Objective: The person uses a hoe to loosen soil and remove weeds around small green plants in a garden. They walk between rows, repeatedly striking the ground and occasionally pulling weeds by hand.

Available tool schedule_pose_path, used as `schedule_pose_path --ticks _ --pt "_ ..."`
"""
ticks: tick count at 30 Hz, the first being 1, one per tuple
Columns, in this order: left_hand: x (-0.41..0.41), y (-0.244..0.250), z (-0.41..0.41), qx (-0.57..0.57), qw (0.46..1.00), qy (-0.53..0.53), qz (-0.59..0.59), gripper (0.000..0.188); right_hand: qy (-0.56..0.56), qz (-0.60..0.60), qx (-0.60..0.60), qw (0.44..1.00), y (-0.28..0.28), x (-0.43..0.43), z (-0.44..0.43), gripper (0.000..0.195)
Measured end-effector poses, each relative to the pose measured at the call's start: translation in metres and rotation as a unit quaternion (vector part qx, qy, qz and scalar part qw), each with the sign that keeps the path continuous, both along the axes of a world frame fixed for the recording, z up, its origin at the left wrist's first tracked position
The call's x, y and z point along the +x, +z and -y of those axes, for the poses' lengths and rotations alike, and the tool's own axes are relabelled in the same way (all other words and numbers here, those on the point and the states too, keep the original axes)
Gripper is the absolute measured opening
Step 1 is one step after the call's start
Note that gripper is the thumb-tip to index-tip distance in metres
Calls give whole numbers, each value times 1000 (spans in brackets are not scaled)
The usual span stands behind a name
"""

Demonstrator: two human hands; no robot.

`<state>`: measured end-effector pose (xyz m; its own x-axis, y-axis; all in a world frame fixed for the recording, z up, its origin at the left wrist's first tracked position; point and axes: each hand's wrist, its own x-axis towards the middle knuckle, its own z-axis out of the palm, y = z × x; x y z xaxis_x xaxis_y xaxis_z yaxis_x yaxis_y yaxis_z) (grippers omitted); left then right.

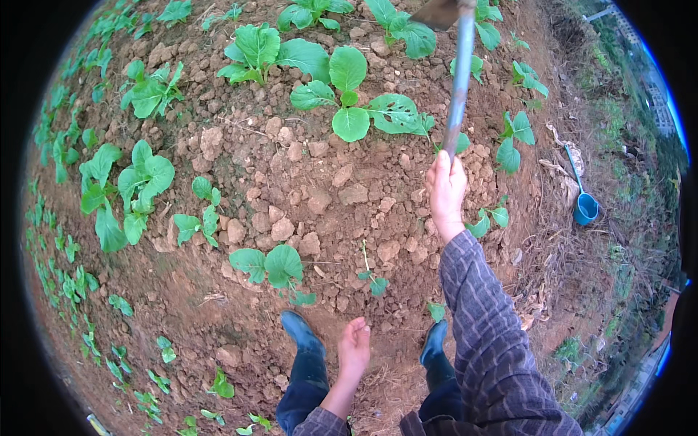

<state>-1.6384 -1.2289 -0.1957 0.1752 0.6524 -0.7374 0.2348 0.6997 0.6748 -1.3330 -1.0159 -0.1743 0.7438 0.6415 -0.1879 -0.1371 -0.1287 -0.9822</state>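
My right hand (447, 191) is closed around the lower end of a long pole handle (461, 82), held out ahead over the soil. At the handle's far end a rusty metal hoe blade (438, 13) shows, partly cut off by the top edge. My left hand (354, 347) hangs between the boots, its fingers curled loosely, with nothing seen in it. A small uprooted-looking seedling (377, 284) lies on the soil ahead of that hand. Leafy green plants with holes in some leaves (351, 117) grow left of the handle.
Rubber boots (301, 333) stand on bare soil at the bed's edge. Young leafy plants (144, 177) grow at the left, with more along the right side. A blue long-handled dipper (586, 209) lies on dry grass at the right. Clods (319, 200) cover the bed.
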Motion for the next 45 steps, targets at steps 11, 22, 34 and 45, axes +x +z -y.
schedule_pose_path --ticks 11,22,34,45 --pt "4 9 -14 1 999 -23 -22 31 49 249 -225 941 8 -12 28 35" --pt "9 10 -20 -3 1000 -17 -21 30 95 143 -365 915 -64 -39 14 44" --pt "11 9 -16 -1 1000 -16 -18 31 128 255 -370 884 -59 -29 -4 47" --pt "0 -5 -13 30 999 17 -24 29 66 322 -21 944 39 57 -175 44"
